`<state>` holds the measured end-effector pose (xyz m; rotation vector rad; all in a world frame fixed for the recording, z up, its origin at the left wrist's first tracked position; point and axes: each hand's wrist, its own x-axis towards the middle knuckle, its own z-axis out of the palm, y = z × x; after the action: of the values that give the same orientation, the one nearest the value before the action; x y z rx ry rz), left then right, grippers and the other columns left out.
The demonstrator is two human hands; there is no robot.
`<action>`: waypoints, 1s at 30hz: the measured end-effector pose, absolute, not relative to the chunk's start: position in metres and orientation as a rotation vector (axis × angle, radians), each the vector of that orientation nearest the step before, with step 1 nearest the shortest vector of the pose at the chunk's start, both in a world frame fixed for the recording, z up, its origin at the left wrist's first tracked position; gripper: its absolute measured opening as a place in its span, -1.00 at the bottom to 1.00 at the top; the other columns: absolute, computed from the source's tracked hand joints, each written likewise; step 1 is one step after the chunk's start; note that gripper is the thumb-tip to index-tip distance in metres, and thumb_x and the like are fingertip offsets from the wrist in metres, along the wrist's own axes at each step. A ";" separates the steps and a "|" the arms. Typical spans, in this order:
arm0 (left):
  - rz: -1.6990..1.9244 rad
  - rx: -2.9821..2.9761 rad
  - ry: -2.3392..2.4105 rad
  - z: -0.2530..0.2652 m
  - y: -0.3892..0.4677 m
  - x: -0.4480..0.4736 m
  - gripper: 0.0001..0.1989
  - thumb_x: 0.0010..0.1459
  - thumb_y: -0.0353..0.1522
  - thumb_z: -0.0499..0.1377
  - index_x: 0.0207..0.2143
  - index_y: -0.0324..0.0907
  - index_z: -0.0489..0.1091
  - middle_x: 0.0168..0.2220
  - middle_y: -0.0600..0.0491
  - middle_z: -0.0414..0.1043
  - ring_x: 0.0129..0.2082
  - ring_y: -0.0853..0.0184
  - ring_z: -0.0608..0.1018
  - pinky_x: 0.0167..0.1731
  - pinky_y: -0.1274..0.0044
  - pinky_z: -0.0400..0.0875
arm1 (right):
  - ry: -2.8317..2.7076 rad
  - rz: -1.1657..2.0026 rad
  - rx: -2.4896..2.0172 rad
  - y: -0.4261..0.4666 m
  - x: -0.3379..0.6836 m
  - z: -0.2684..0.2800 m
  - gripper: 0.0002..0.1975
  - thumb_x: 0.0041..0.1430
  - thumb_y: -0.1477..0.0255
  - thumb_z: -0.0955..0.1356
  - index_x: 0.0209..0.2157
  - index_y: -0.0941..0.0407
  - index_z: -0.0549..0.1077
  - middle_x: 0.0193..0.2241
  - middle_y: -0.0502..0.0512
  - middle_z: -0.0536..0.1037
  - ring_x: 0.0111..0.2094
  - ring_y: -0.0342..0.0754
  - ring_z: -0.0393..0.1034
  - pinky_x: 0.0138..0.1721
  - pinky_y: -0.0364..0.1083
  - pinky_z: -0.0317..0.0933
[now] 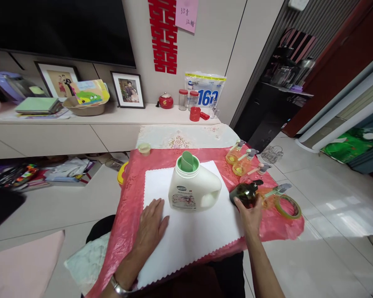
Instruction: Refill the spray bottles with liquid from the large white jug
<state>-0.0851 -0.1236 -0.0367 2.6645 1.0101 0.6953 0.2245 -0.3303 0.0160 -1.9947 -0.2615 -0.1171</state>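
Note:
A white detergent jug with a green pour spout stands uncapped on a white scallop-edged mat. My left hand lies flat on the mat's left side, fingers stretched out, holding nothing and apart from the jug. At the mat's right edge my right hand has its thumb and fingers around a dark green pump bottle. Beside that bottle are several clear pump bottles with amber and pinkish tints. A roll of yellowish tape lies to the right of my right hand.
A small translucent cup sits at the back left of the red-covered table. Behind the table, a low cabinet bears photo frames, jars and a red pot. A wire rack is on the right.

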 end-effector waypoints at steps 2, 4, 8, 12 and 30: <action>0.715 2.623 0.985 -0.034 -0.121 -0.090 -0.50 0.36 -0.23 0.00 0.26 -0.25 0.31 0.20 -0.23 0.48 0.22 -0.02 0.50 0.14 0.14 0.46 | -0.243 -0.101 -1.985 -0.325 0.226 0.011 -0.09 -0.02 -0.02 0.53 0.22 0.22 0.31 0.03 0.27 0.43 0.01 0.10 0.37 0.11 0.11 0.29; 0.737 2.575 0.975 -0.028 -0.121 -0.094 -0.50 0.37 -0.24 -0.01 0.26 -0.24 0.31 0.17 -0.22 0.50 0.17 0.01 0.54 0.10 0.16 0.51 | -0.227 -0.103 -1.972 -0.321 0.226 0.009 -0.09 -0.04 0.00 0.55 0.22 0.21 0.31 0.02 0.25 0.43 -0.02 0.08 0.38 0.09 0.11 0.30; 0.789 2.492 0.970 -0.014 -0.128 -0.094 -0.52 0.38 -0.24 -0.03 0.25 -0.24 0.32 0.14 -0.20 0.52 0.11 0.06 0.58 0.08 0.19 0.55 | -0.195 -0.131 -1.941 -0.316 0.222 0.010 -0.09 -0.07 0.01 0.56 0.21 0.20 0.32 0.02 0.24 0.42 -0.01 0.07 0.36 0.08 0.10 0.30; 0.835 2.425 0.980 -0.002 -0.139 -0.091 -0.54 0.37 -0.25 -0.02 0.22 -0.22 0.36 0.11 -0.18 0.54 0.09 0.09 0.60 0.05 0.23 0.58 | -0.162 -0.115 -1.899 -0.315 0.218 0.016 -0.07 -0.22 -0.02 0.57 0.11 0.24 0.39 -0.04 0.26 0.45 -0.03 0.12 0.37 0.10 0.16 0.28; 0.346 1.630 0.382 0.162 -0.192 -0.079 -0.54 0.34 -0.20 0.18 0.26 0.01 0.38 0.26 -0.07 0.44 0.19 0.12 0.52 0.22 0.28 0.40 | -0.692 1.145 -1.419 -0.368 0.094 0.096 0.01 -0.07 -0.03 0.58 0.35 0.03 0.28 0.17 0.24 0.37 0.26 0.36 0.21 0.21 0.17 0.29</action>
<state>-0.0795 -0.1924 0.1625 1.6304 0.3823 0.3459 0.0936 -0.3680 0.0956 -1.4187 -0.6915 1.1445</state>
